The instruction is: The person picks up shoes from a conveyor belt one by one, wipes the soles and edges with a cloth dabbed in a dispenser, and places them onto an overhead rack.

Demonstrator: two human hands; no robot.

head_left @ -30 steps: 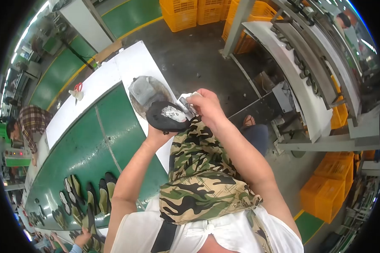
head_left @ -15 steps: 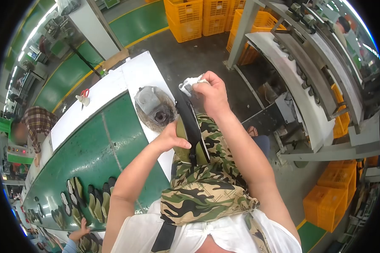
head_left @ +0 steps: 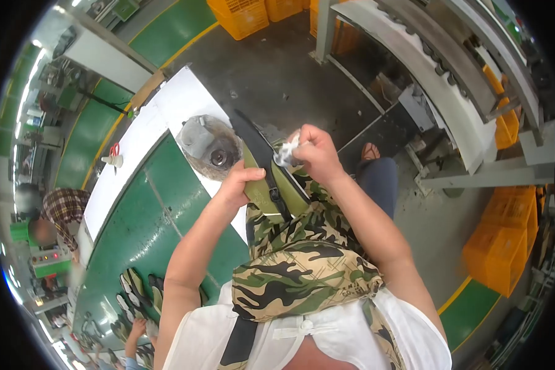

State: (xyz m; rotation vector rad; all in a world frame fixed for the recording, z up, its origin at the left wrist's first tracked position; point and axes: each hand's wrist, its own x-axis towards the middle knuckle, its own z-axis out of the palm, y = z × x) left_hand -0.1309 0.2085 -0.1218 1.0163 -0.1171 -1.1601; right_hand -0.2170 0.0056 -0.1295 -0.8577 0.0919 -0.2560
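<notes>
An olive-green and black shoe upper (head_left: 262,180) with a black strap lies tilted above my lap, over the camouflage apron. My left hand (head_left: 239,184) grips its left side, thumb across the top. My right hand (head_left: 317,153) pinches a crumpled white cloth (head_left: 285,152) against or just above the upper's right side; whether they touch I cannot tell. Just left of the upper, at the table edge, stands a grey container (head_left: 197,137) beside a dark round opening (head_left: 218,158), both on a grimy base.
Red-handled scissors and a small white bottle (head_left: 113,160) stand on the white tabletop (head_left: 188,92). Several shoe parts (head_left: 135,290) lie on the green belt (head_left: 129,240), with another person's hand (head_left: 140,328) among them. A co-worker in a plaid shirt (head_left: 65,206) is at far left. Orange crates (head_left: 499,246) stand at right.
My right hand has brought the cloth down from beyond the upper's tip to its right side. The upper has turned to show more of its green side. The view has shifted.
</notes>
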